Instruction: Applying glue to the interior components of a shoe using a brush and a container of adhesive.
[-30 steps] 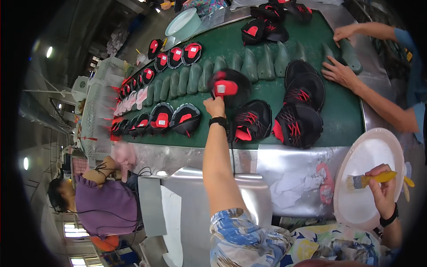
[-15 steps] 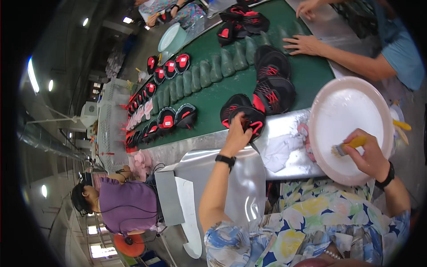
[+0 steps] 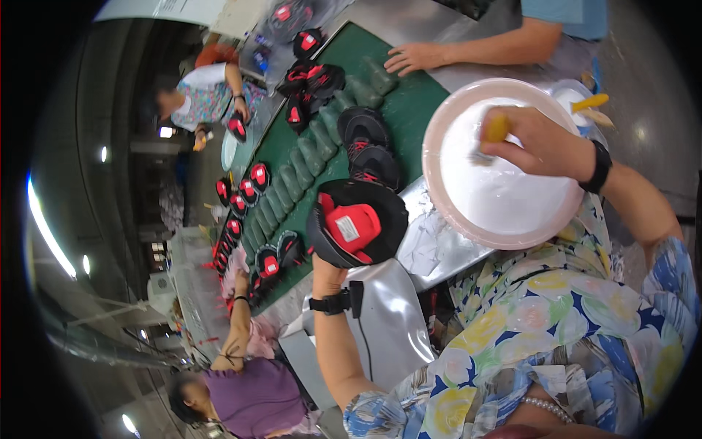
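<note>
A black and red shoe upper (image 3: 355, 223) is raised at the near edge of the table in my left hand (image 3: 330, 272). Its red inside with a white label faces me, and most of my left fingers are hidden behind it. My right hand (image 3: 537, 143) grips a brush by its yellow handle (image 3: 495, 128) over a pale pink basin (image 3: 433, 139). White liquid (image 3: 468, 205) fills that basin. The bristles point down at the liquid but are blurred; I cannot tell whether they touch it.
A green belt (image 3: 314, 201) carries rows of dark green shoe lasts (image 3: 301, 167) and more black shoe uppers (image 3: 363, 132). Across it lies a co-worker's hand (image 3: 413, 57). Crumpled white paper or cloth (image 3: 423, 245) lies beside the basin. A person in purple (image 3: 256, 399) works at left.
My left hand has picked up the shoe upper from the belt side and turned its inside toward me. My right hand with the brush has shifted within the basin. The whole view has swung.
</note>
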`<act>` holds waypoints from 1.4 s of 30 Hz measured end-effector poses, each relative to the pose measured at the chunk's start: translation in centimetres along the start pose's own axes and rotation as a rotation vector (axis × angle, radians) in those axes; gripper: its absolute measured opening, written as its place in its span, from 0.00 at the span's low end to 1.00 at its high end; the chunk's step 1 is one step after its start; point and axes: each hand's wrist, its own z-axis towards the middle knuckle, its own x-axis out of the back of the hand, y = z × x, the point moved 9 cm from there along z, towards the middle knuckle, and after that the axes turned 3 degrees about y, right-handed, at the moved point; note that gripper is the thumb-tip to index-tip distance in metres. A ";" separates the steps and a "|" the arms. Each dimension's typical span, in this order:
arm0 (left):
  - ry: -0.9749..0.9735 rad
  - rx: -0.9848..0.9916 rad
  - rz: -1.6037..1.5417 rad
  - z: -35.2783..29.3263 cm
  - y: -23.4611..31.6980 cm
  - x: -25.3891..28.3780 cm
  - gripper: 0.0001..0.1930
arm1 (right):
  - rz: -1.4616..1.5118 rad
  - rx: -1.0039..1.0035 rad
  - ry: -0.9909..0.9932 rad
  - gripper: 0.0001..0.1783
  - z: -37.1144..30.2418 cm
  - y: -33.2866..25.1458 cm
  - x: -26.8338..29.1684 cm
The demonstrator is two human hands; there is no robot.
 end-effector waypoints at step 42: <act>-0.290 0.249 -0.291 -2.9 -11.1 -14.5 0.31 | 0.175 0.221 0.013 0.10 1.4 -2.7 -2.4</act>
